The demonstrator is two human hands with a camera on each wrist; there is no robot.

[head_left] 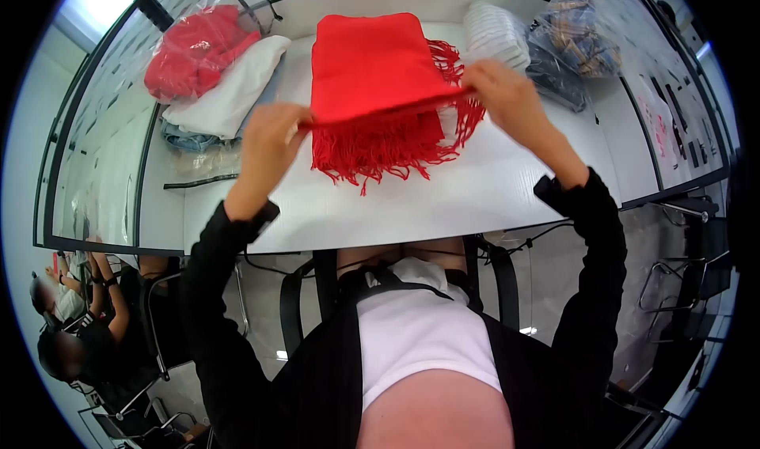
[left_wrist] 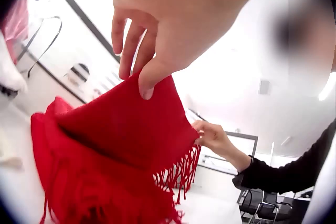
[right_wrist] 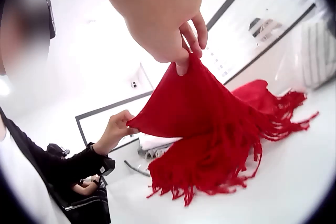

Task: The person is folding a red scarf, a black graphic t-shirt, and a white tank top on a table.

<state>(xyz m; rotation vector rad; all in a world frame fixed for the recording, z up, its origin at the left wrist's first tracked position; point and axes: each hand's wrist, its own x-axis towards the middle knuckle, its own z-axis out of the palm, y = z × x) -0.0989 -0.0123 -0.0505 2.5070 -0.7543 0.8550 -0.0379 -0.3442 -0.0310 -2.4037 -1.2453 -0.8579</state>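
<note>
A folded red scarf [head_left: 368, 61] with fringed ends lies on the white table, its near edge lifted and stretched between both hands. The left hand [head_left: 270, 144] pinches the left corner of that edge; in the left wrist view the thumb of the left hand [left_wrist: 173, 24] presses the cloth [left_wrist: 131, 119] against fingers partly hidden behind it. At the right corner, the right hand [head_left: 511, 101] pinches the edge between thumb and fingers, as the right wrist view of the right hand [right_wrist: 163, 19] shows. Fringe hangs below the raised edge.
Left of the scarf are a bagged red garment [head_left: 194, 53], a white cloth [head_left: 229, 89] and a black strip [head_left: 202, 181]. At the back right lie a striped white bundle [head_left: 495, 36] and bagged dark clothing [head_left: 556, 79]. A low panel borders the table [head_left: 396, 219]. People sit at far left.
</note>
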